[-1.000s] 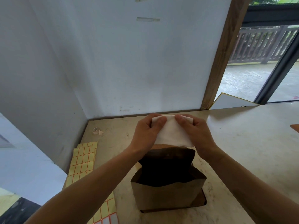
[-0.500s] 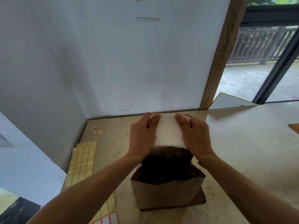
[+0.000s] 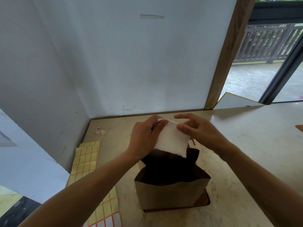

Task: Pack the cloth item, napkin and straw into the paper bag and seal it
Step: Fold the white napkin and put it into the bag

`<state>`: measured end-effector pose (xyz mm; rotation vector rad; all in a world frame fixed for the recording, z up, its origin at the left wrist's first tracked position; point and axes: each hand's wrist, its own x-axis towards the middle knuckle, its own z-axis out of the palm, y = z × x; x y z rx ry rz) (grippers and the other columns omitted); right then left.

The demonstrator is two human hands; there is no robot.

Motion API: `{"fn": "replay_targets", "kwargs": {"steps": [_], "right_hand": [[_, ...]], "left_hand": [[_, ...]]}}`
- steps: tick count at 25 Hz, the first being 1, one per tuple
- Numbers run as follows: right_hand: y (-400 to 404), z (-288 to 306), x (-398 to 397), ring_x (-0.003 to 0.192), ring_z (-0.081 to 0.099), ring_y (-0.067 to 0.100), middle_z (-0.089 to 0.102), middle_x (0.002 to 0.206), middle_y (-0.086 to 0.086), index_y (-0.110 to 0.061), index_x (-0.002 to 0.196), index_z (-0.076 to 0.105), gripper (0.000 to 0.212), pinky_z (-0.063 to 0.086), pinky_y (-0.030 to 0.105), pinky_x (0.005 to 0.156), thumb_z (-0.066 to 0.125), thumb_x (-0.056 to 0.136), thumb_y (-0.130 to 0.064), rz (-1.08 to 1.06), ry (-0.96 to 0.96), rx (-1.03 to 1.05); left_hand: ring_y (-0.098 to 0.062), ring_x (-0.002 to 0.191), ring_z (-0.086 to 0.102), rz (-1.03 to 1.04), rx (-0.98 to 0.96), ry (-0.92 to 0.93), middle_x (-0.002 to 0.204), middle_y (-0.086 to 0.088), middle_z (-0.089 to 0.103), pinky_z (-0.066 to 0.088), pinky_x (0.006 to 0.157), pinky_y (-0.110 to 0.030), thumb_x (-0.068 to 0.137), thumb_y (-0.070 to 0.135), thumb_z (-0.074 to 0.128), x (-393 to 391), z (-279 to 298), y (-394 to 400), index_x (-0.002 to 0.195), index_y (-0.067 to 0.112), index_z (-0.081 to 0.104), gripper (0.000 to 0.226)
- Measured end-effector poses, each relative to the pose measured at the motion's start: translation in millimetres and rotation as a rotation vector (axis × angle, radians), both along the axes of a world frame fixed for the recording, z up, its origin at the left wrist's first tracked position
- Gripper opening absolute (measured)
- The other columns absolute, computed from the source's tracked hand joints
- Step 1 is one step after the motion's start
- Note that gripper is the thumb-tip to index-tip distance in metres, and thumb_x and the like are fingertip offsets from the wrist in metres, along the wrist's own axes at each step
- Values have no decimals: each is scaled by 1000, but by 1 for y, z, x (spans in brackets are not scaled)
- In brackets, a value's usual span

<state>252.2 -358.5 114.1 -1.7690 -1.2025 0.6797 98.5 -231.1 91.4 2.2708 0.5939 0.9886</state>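
A brown paper bag (image 3: 170,195) stands upright and open on the counter, and its inside is too dark to see into. Just above its far rim hangs a white napkin (image 3: 170,140), tilted, with its lower edge at the bag's mouth. My left hand (image 3: 144,136) pinches the napkin's top left corner. My right hand (image 3: 201,131) holds the top right edge with the thumb on it and the index finger lifted. A thin dark stick (image 3: 193,142) shows below my right hand; I cannot tell what it is. I see no cloth item.
Sheets of yellow and white labels (image 3: 85,161) lie along the counter's left edge. A small tape roll (image 3: 98,129) sits in the back left corner. White walls close off the left and back, beside a wooden post (image 3: 224,54) and a white board (image 3: 236,101).
The napkin has tilted, its right side dropping toward the bag's mouth. My right hand's fingers have loosened and spread, and both hands have shifted slightly.
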Motion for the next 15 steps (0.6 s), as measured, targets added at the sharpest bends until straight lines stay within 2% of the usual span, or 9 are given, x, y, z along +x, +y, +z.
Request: {"fn": "replay_targets", "kwargs": {"steps": [2, 3, 5, 7, 10, 11, 13, 15], "right_hand": [[7, 3, 6, 94, 64, 8, 67, 105, -13, -39, 117, 59, 38, 55, 21, 73, 68, 81, -45, 186, -174, -114], [12, 2, 6, 92, 64, 10, 67, 102, -11, -36, 113, 62, 34, 55, 25, 76, 70, 80, -43, 242, -234, -136], [18, 0, 3, 84, 66, 13, 70, 91, -5, -25, 104, 70, 24, 56, 28, 76, 68, 83, -36, 275, -239, -132], [15, -4, 4, 78, 67, 15, 71, 85, -1, -20, 98, 73, 19, 55, 27, 72, 67, 84, -32, 271, -212, -153], [8, -15, 1, 78, 68, 16, 72, 85, 2, -17, 98, 74, 21, 56, 28, 71, 67, 84, -32, 256, -218, -260], [7, -19, -1, 79, 68, 15, 72, 87, 2, -18, 99, 74, 21, 56, 28, 72, 66, 84, -31, 256, -226, -305], [10, -24, -7, 79, 66, 13, 71, 89, 0, -18, 100, 73, 21, 52, 22, 68, 62, 87, -31, 313, -311, -422], [18, -29, -17, 77, 62, 11, 69, 89, -2, -19, 100, 71, 20, 48, 19, 66, 57, 90, -30, 382, -457, -530]], "left_hand": [[-4, 60, 59, -76, 99, 42, 71, 13, 62, 44, 54, -13, 96, 36, 50, 0, 0, 2, 100, 19, 67, 24], [-4, 60, 59, -103, 134, 51, 72, 12, 63, 43, 54, -12, 96, 35, 51, 1, 0, 2, 100, 19, 67, 23], [-5, 57, 57, -126, 157, 76, 70, 11, 62, 43, 55, -14, 96, 36, 52, 1, -2, 0, 100, 20, 67, 22], [-6, 57, 58, -98, 147, 157, 69, 10, 62, 48, 56, -21, 97, 44, 44, -3, -6, 0, 104, 24, 63, 29], [-8, 55, 56, 1, 272, 433, 67, 9, 59, 51, 56, -28, 95, 55, 20, -19, -9, 12, 98, 23, 56, 48], [-8, 56, 55, -8, 327, 532, 67, 9, 58, 52, 58, -28, 96, 54, 20, -25, -9, 16, 94, 22, 57, 49], [-8, 62, 56, -137, 409, 717, 72, 9, 58, 52, 63, -26, 99, 47, 32, -33, -6, 18, 92, 23, 60, 38], [-10, 72, 59, -349, 490, 891, 82, 7, 62, 54, 70, -29, 97, 42, 44, -34, -4, 13, 97, 26, 64, 26]]}}
